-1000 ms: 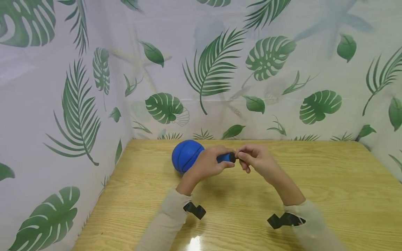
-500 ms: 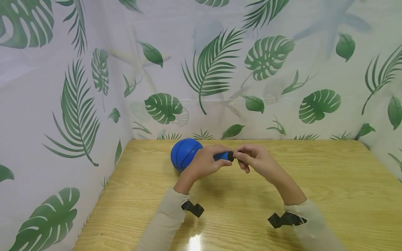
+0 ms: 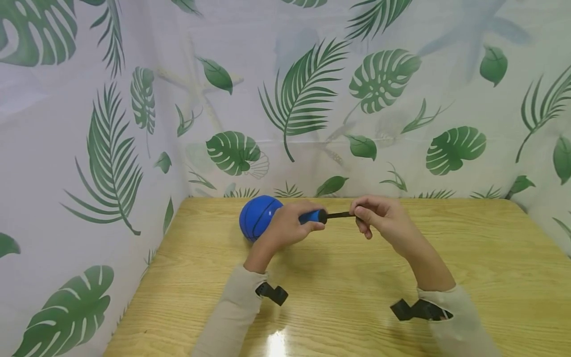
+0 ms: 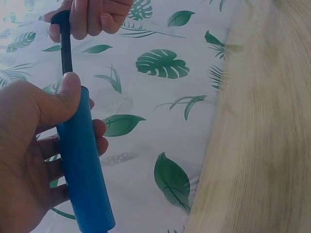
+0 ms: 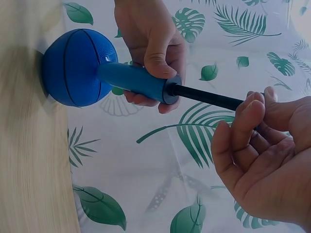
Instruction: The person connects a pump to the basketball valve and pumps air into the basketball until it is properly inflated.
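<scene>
My left hand [image 3: 287,225] grips the blue barrel of a hand pump [image 4: 85,160], thumb along its top end in the left wrist view. A black plunger rod [image 5: 209,96] sticks out of the barrel's black cap. At the rod's far end, my right hand [image 3: 383,220] pinches the black handle between thumb and fingers. A blue ball with black seams [image 5: 73,68] sits on the table; the barrel's other end points at it and overlaps it in the right wrist view. In the head view my left hand covers part of the ball and barrel.
The wooden table [image 3: 357,297] ends at a white wall covering with green leaf prints [image 3: 308,99] at the back and left. Black straps with small blocks [image 3: 272,292] sit on both wrists over light sleeves.
My right hand has moved right and drawn the plunger rod well out of the barrel. My left hand, with the pump, and the ball have shifted slightly left.
</scene>
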The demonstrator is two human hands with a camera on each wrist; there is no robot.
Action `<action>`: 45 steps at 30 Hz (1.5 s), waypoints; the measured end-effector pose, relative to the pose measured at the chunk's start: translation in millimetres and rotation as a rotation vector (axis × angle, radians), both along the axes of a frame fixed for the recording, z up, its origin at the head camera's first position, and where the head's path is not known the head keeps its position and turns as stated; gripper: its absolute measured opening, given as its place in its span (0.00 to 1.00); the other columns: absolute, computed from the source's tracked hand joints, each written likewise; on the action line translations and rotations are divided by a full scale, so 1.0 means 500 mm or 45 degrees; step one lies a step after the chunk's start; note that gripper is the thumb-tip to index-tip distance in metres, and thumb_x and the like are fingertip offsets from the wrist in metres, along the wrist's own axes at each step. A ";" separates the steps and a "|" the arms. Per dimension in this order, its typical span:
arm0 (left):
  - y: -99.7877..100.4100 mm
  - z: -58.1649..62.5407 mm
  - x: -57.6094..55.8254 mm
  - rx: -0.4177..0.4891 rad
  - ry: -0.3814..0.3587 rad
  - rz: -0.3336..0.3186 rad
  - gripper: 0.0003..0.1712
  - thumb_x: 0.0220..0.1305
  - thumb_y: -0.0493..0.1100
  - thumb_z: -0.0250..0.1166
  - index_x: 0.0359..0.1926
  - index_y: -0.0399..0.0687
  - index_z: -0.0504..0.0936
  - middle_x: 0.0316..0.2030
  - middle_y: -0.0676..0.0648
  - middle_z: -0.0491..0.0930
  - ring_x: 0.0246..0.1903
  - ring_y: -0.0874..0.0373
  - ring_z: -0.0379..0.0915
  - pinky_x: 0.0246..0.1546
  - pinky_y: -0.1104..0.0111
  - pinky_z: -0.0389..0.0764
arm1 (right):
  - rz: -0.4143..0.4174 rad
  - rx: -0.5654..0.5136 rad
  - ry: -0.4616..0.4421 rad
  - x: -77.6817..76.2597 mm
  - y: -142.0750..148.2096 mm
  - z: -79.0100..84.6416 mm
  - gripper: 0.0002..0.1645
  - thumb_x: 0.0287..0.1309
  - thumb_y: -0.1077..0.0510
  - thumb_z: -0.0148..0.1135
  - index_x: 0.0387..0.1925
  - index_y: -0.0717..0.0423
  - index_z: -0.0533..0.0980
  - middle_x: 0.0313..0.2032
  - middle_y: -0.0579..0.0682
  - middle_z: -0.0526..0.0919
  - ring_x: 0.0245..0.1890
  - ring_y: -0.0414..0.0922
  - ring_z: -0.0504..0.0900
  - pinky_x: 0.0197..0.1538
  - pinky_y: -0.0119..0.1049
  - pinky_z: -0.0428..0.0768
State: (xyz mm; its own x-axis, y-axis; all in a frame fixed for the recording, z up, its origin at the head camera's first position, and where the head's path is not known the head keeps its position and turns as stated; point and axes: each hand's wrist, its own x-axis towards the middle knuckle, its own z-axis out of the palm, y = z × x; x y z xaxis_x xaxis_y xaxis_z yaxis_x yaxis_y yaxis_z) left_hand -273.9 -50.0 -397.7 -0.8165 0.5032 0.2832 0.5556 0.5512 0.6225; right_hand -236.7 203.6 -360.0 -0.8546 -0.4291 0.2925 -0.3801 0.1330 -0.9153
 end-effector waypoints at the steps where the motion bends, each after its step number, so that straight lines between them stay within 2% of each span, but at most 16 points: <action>1: 0.001 -0.001 0.000 -0.006 -0.001 -0.001 0.23 0.69 0.50 0.69 0.63 0.54 0.82 0.57 0.48 0.83 0.54 0.52 0.81 0.52 0.58 0.83 | -0.002 0.001 0.004 0.000 0.000 0.000 0.14 0.77 0.60 0.52 0.42 0.69 0.76 0.22 0.44 0.76 0.21 0.41 0.74 0.25 0.33 0.78; 8: 0.006 -0.002 0.002 -0.045 -0.002 0.021 0.22 0.69 0.51 0.68 0.61 0.55 0.82 0.53 0.49 0.84 0.49 0.55 0.81 0.50 0.61 0.82 | -0.022 0.030 0.026 -0.003 -0.009 -0.008 0.14 0.77 0.61 0.51 0.41 0.72 0.75 0.21 0.45 0.75 0.19 0.42 0.74 0.25 0.34 0.78; 15: 0.014 -0.003 0.007 -0.017 0.015 -0.018 0.20 0.68 0.47 0.69 0.60 0.51 0.83 0.54 0.48 0.85 0.52 0.54 0.81 0.53 0.60 0.83 | -0.010 0.070 -0.048 -0.008 -0.025 -0.022 0.15 0.77 0.59 0.51 0.43 0.71 0.75 0.21 0.44 0.75 0.20 0.41 0.74 0.27 0.34 0.78; 21: 0.021 -0.003 0.012 -0.046 0.053 -0.023 0.19 0.68 0.48 0.69 0.59 0.53 0.83 0.53 0.50 0.85 0.51 0.55 0.82 0.52 0.62 0.83 | 0.018 0.103 -0.138 -0.015 -0.041 -0.038 0.16 0.78 0.59 0.50 0.45 0.72 0.73 0.22 0.44 0.75 0.21 0.40 0.74 0.30 0.35 0.80; 27: 0.024 -0.001 0.016 -0.073 0.083 -0.046 0.20 0.68 0.48 0.69 0.60 0.53 0.83 0.52 0.49 0.85 0.50 0.56 0.82 0.50 0.62 0.82 | 0.051 0.097 -0.146 -0.019 -0.048 -0.047 0.16 0.78 0.59 0.49 0.45 0.72 0.74 0.23 0.45 0.76 0.21 0.40 0.75 0.29 0.35 0.80; 35: 0.022 -0.001 0.016 -0.068 0.068 -0.056 0.20 0.69 0.50 0.69 0.60 0.55 0.83 0.52 0.51 0.85 0.50 0.57 0.82 0.50 0.63 0.82 | 0.042 0.133 -0.155 -0.015 -0.045 -0.043 0.16 0.78 0.57 0.50 0.46 0.70 0.75 0.25 0.47 0.75 0.23 0.40 0.75 0.29 0.33 0.79; 40: 0.014 -0.002 0.014 -0.030 0.047 -0.045 0.21 0.68 0.51 0.69 0.61 0.58 0.83 0.53 0.52 0.85 0.49 0.58 0.82 0.48 0.63 0.82 | 0.038 0.140 -0.149 -0.013 -0.042 -0.039 0.16 0.78 0.57 0.51 0.48 0.69 0.76 0.25 0.47 0.75 0.23 0.41 0.74 0.29 0.33 0.78; 45: 0.007 0.003 0.010 -0.039 0.021 -0.023 0.22 0.69 0.53 0.68 0.62 0.58 0.82 0.54 0.52 0.85 0.50 0.58 0.82 0.50 0.63 0.82 | 0.052 0.117 -0.151 -0.013 -0.034 -0.030 0.17 0.78 0.56 0.51 0.48 0.69 0.75 0.25 0.45 0.75 0.23 0.41 0.74 0.29 0.33 0.78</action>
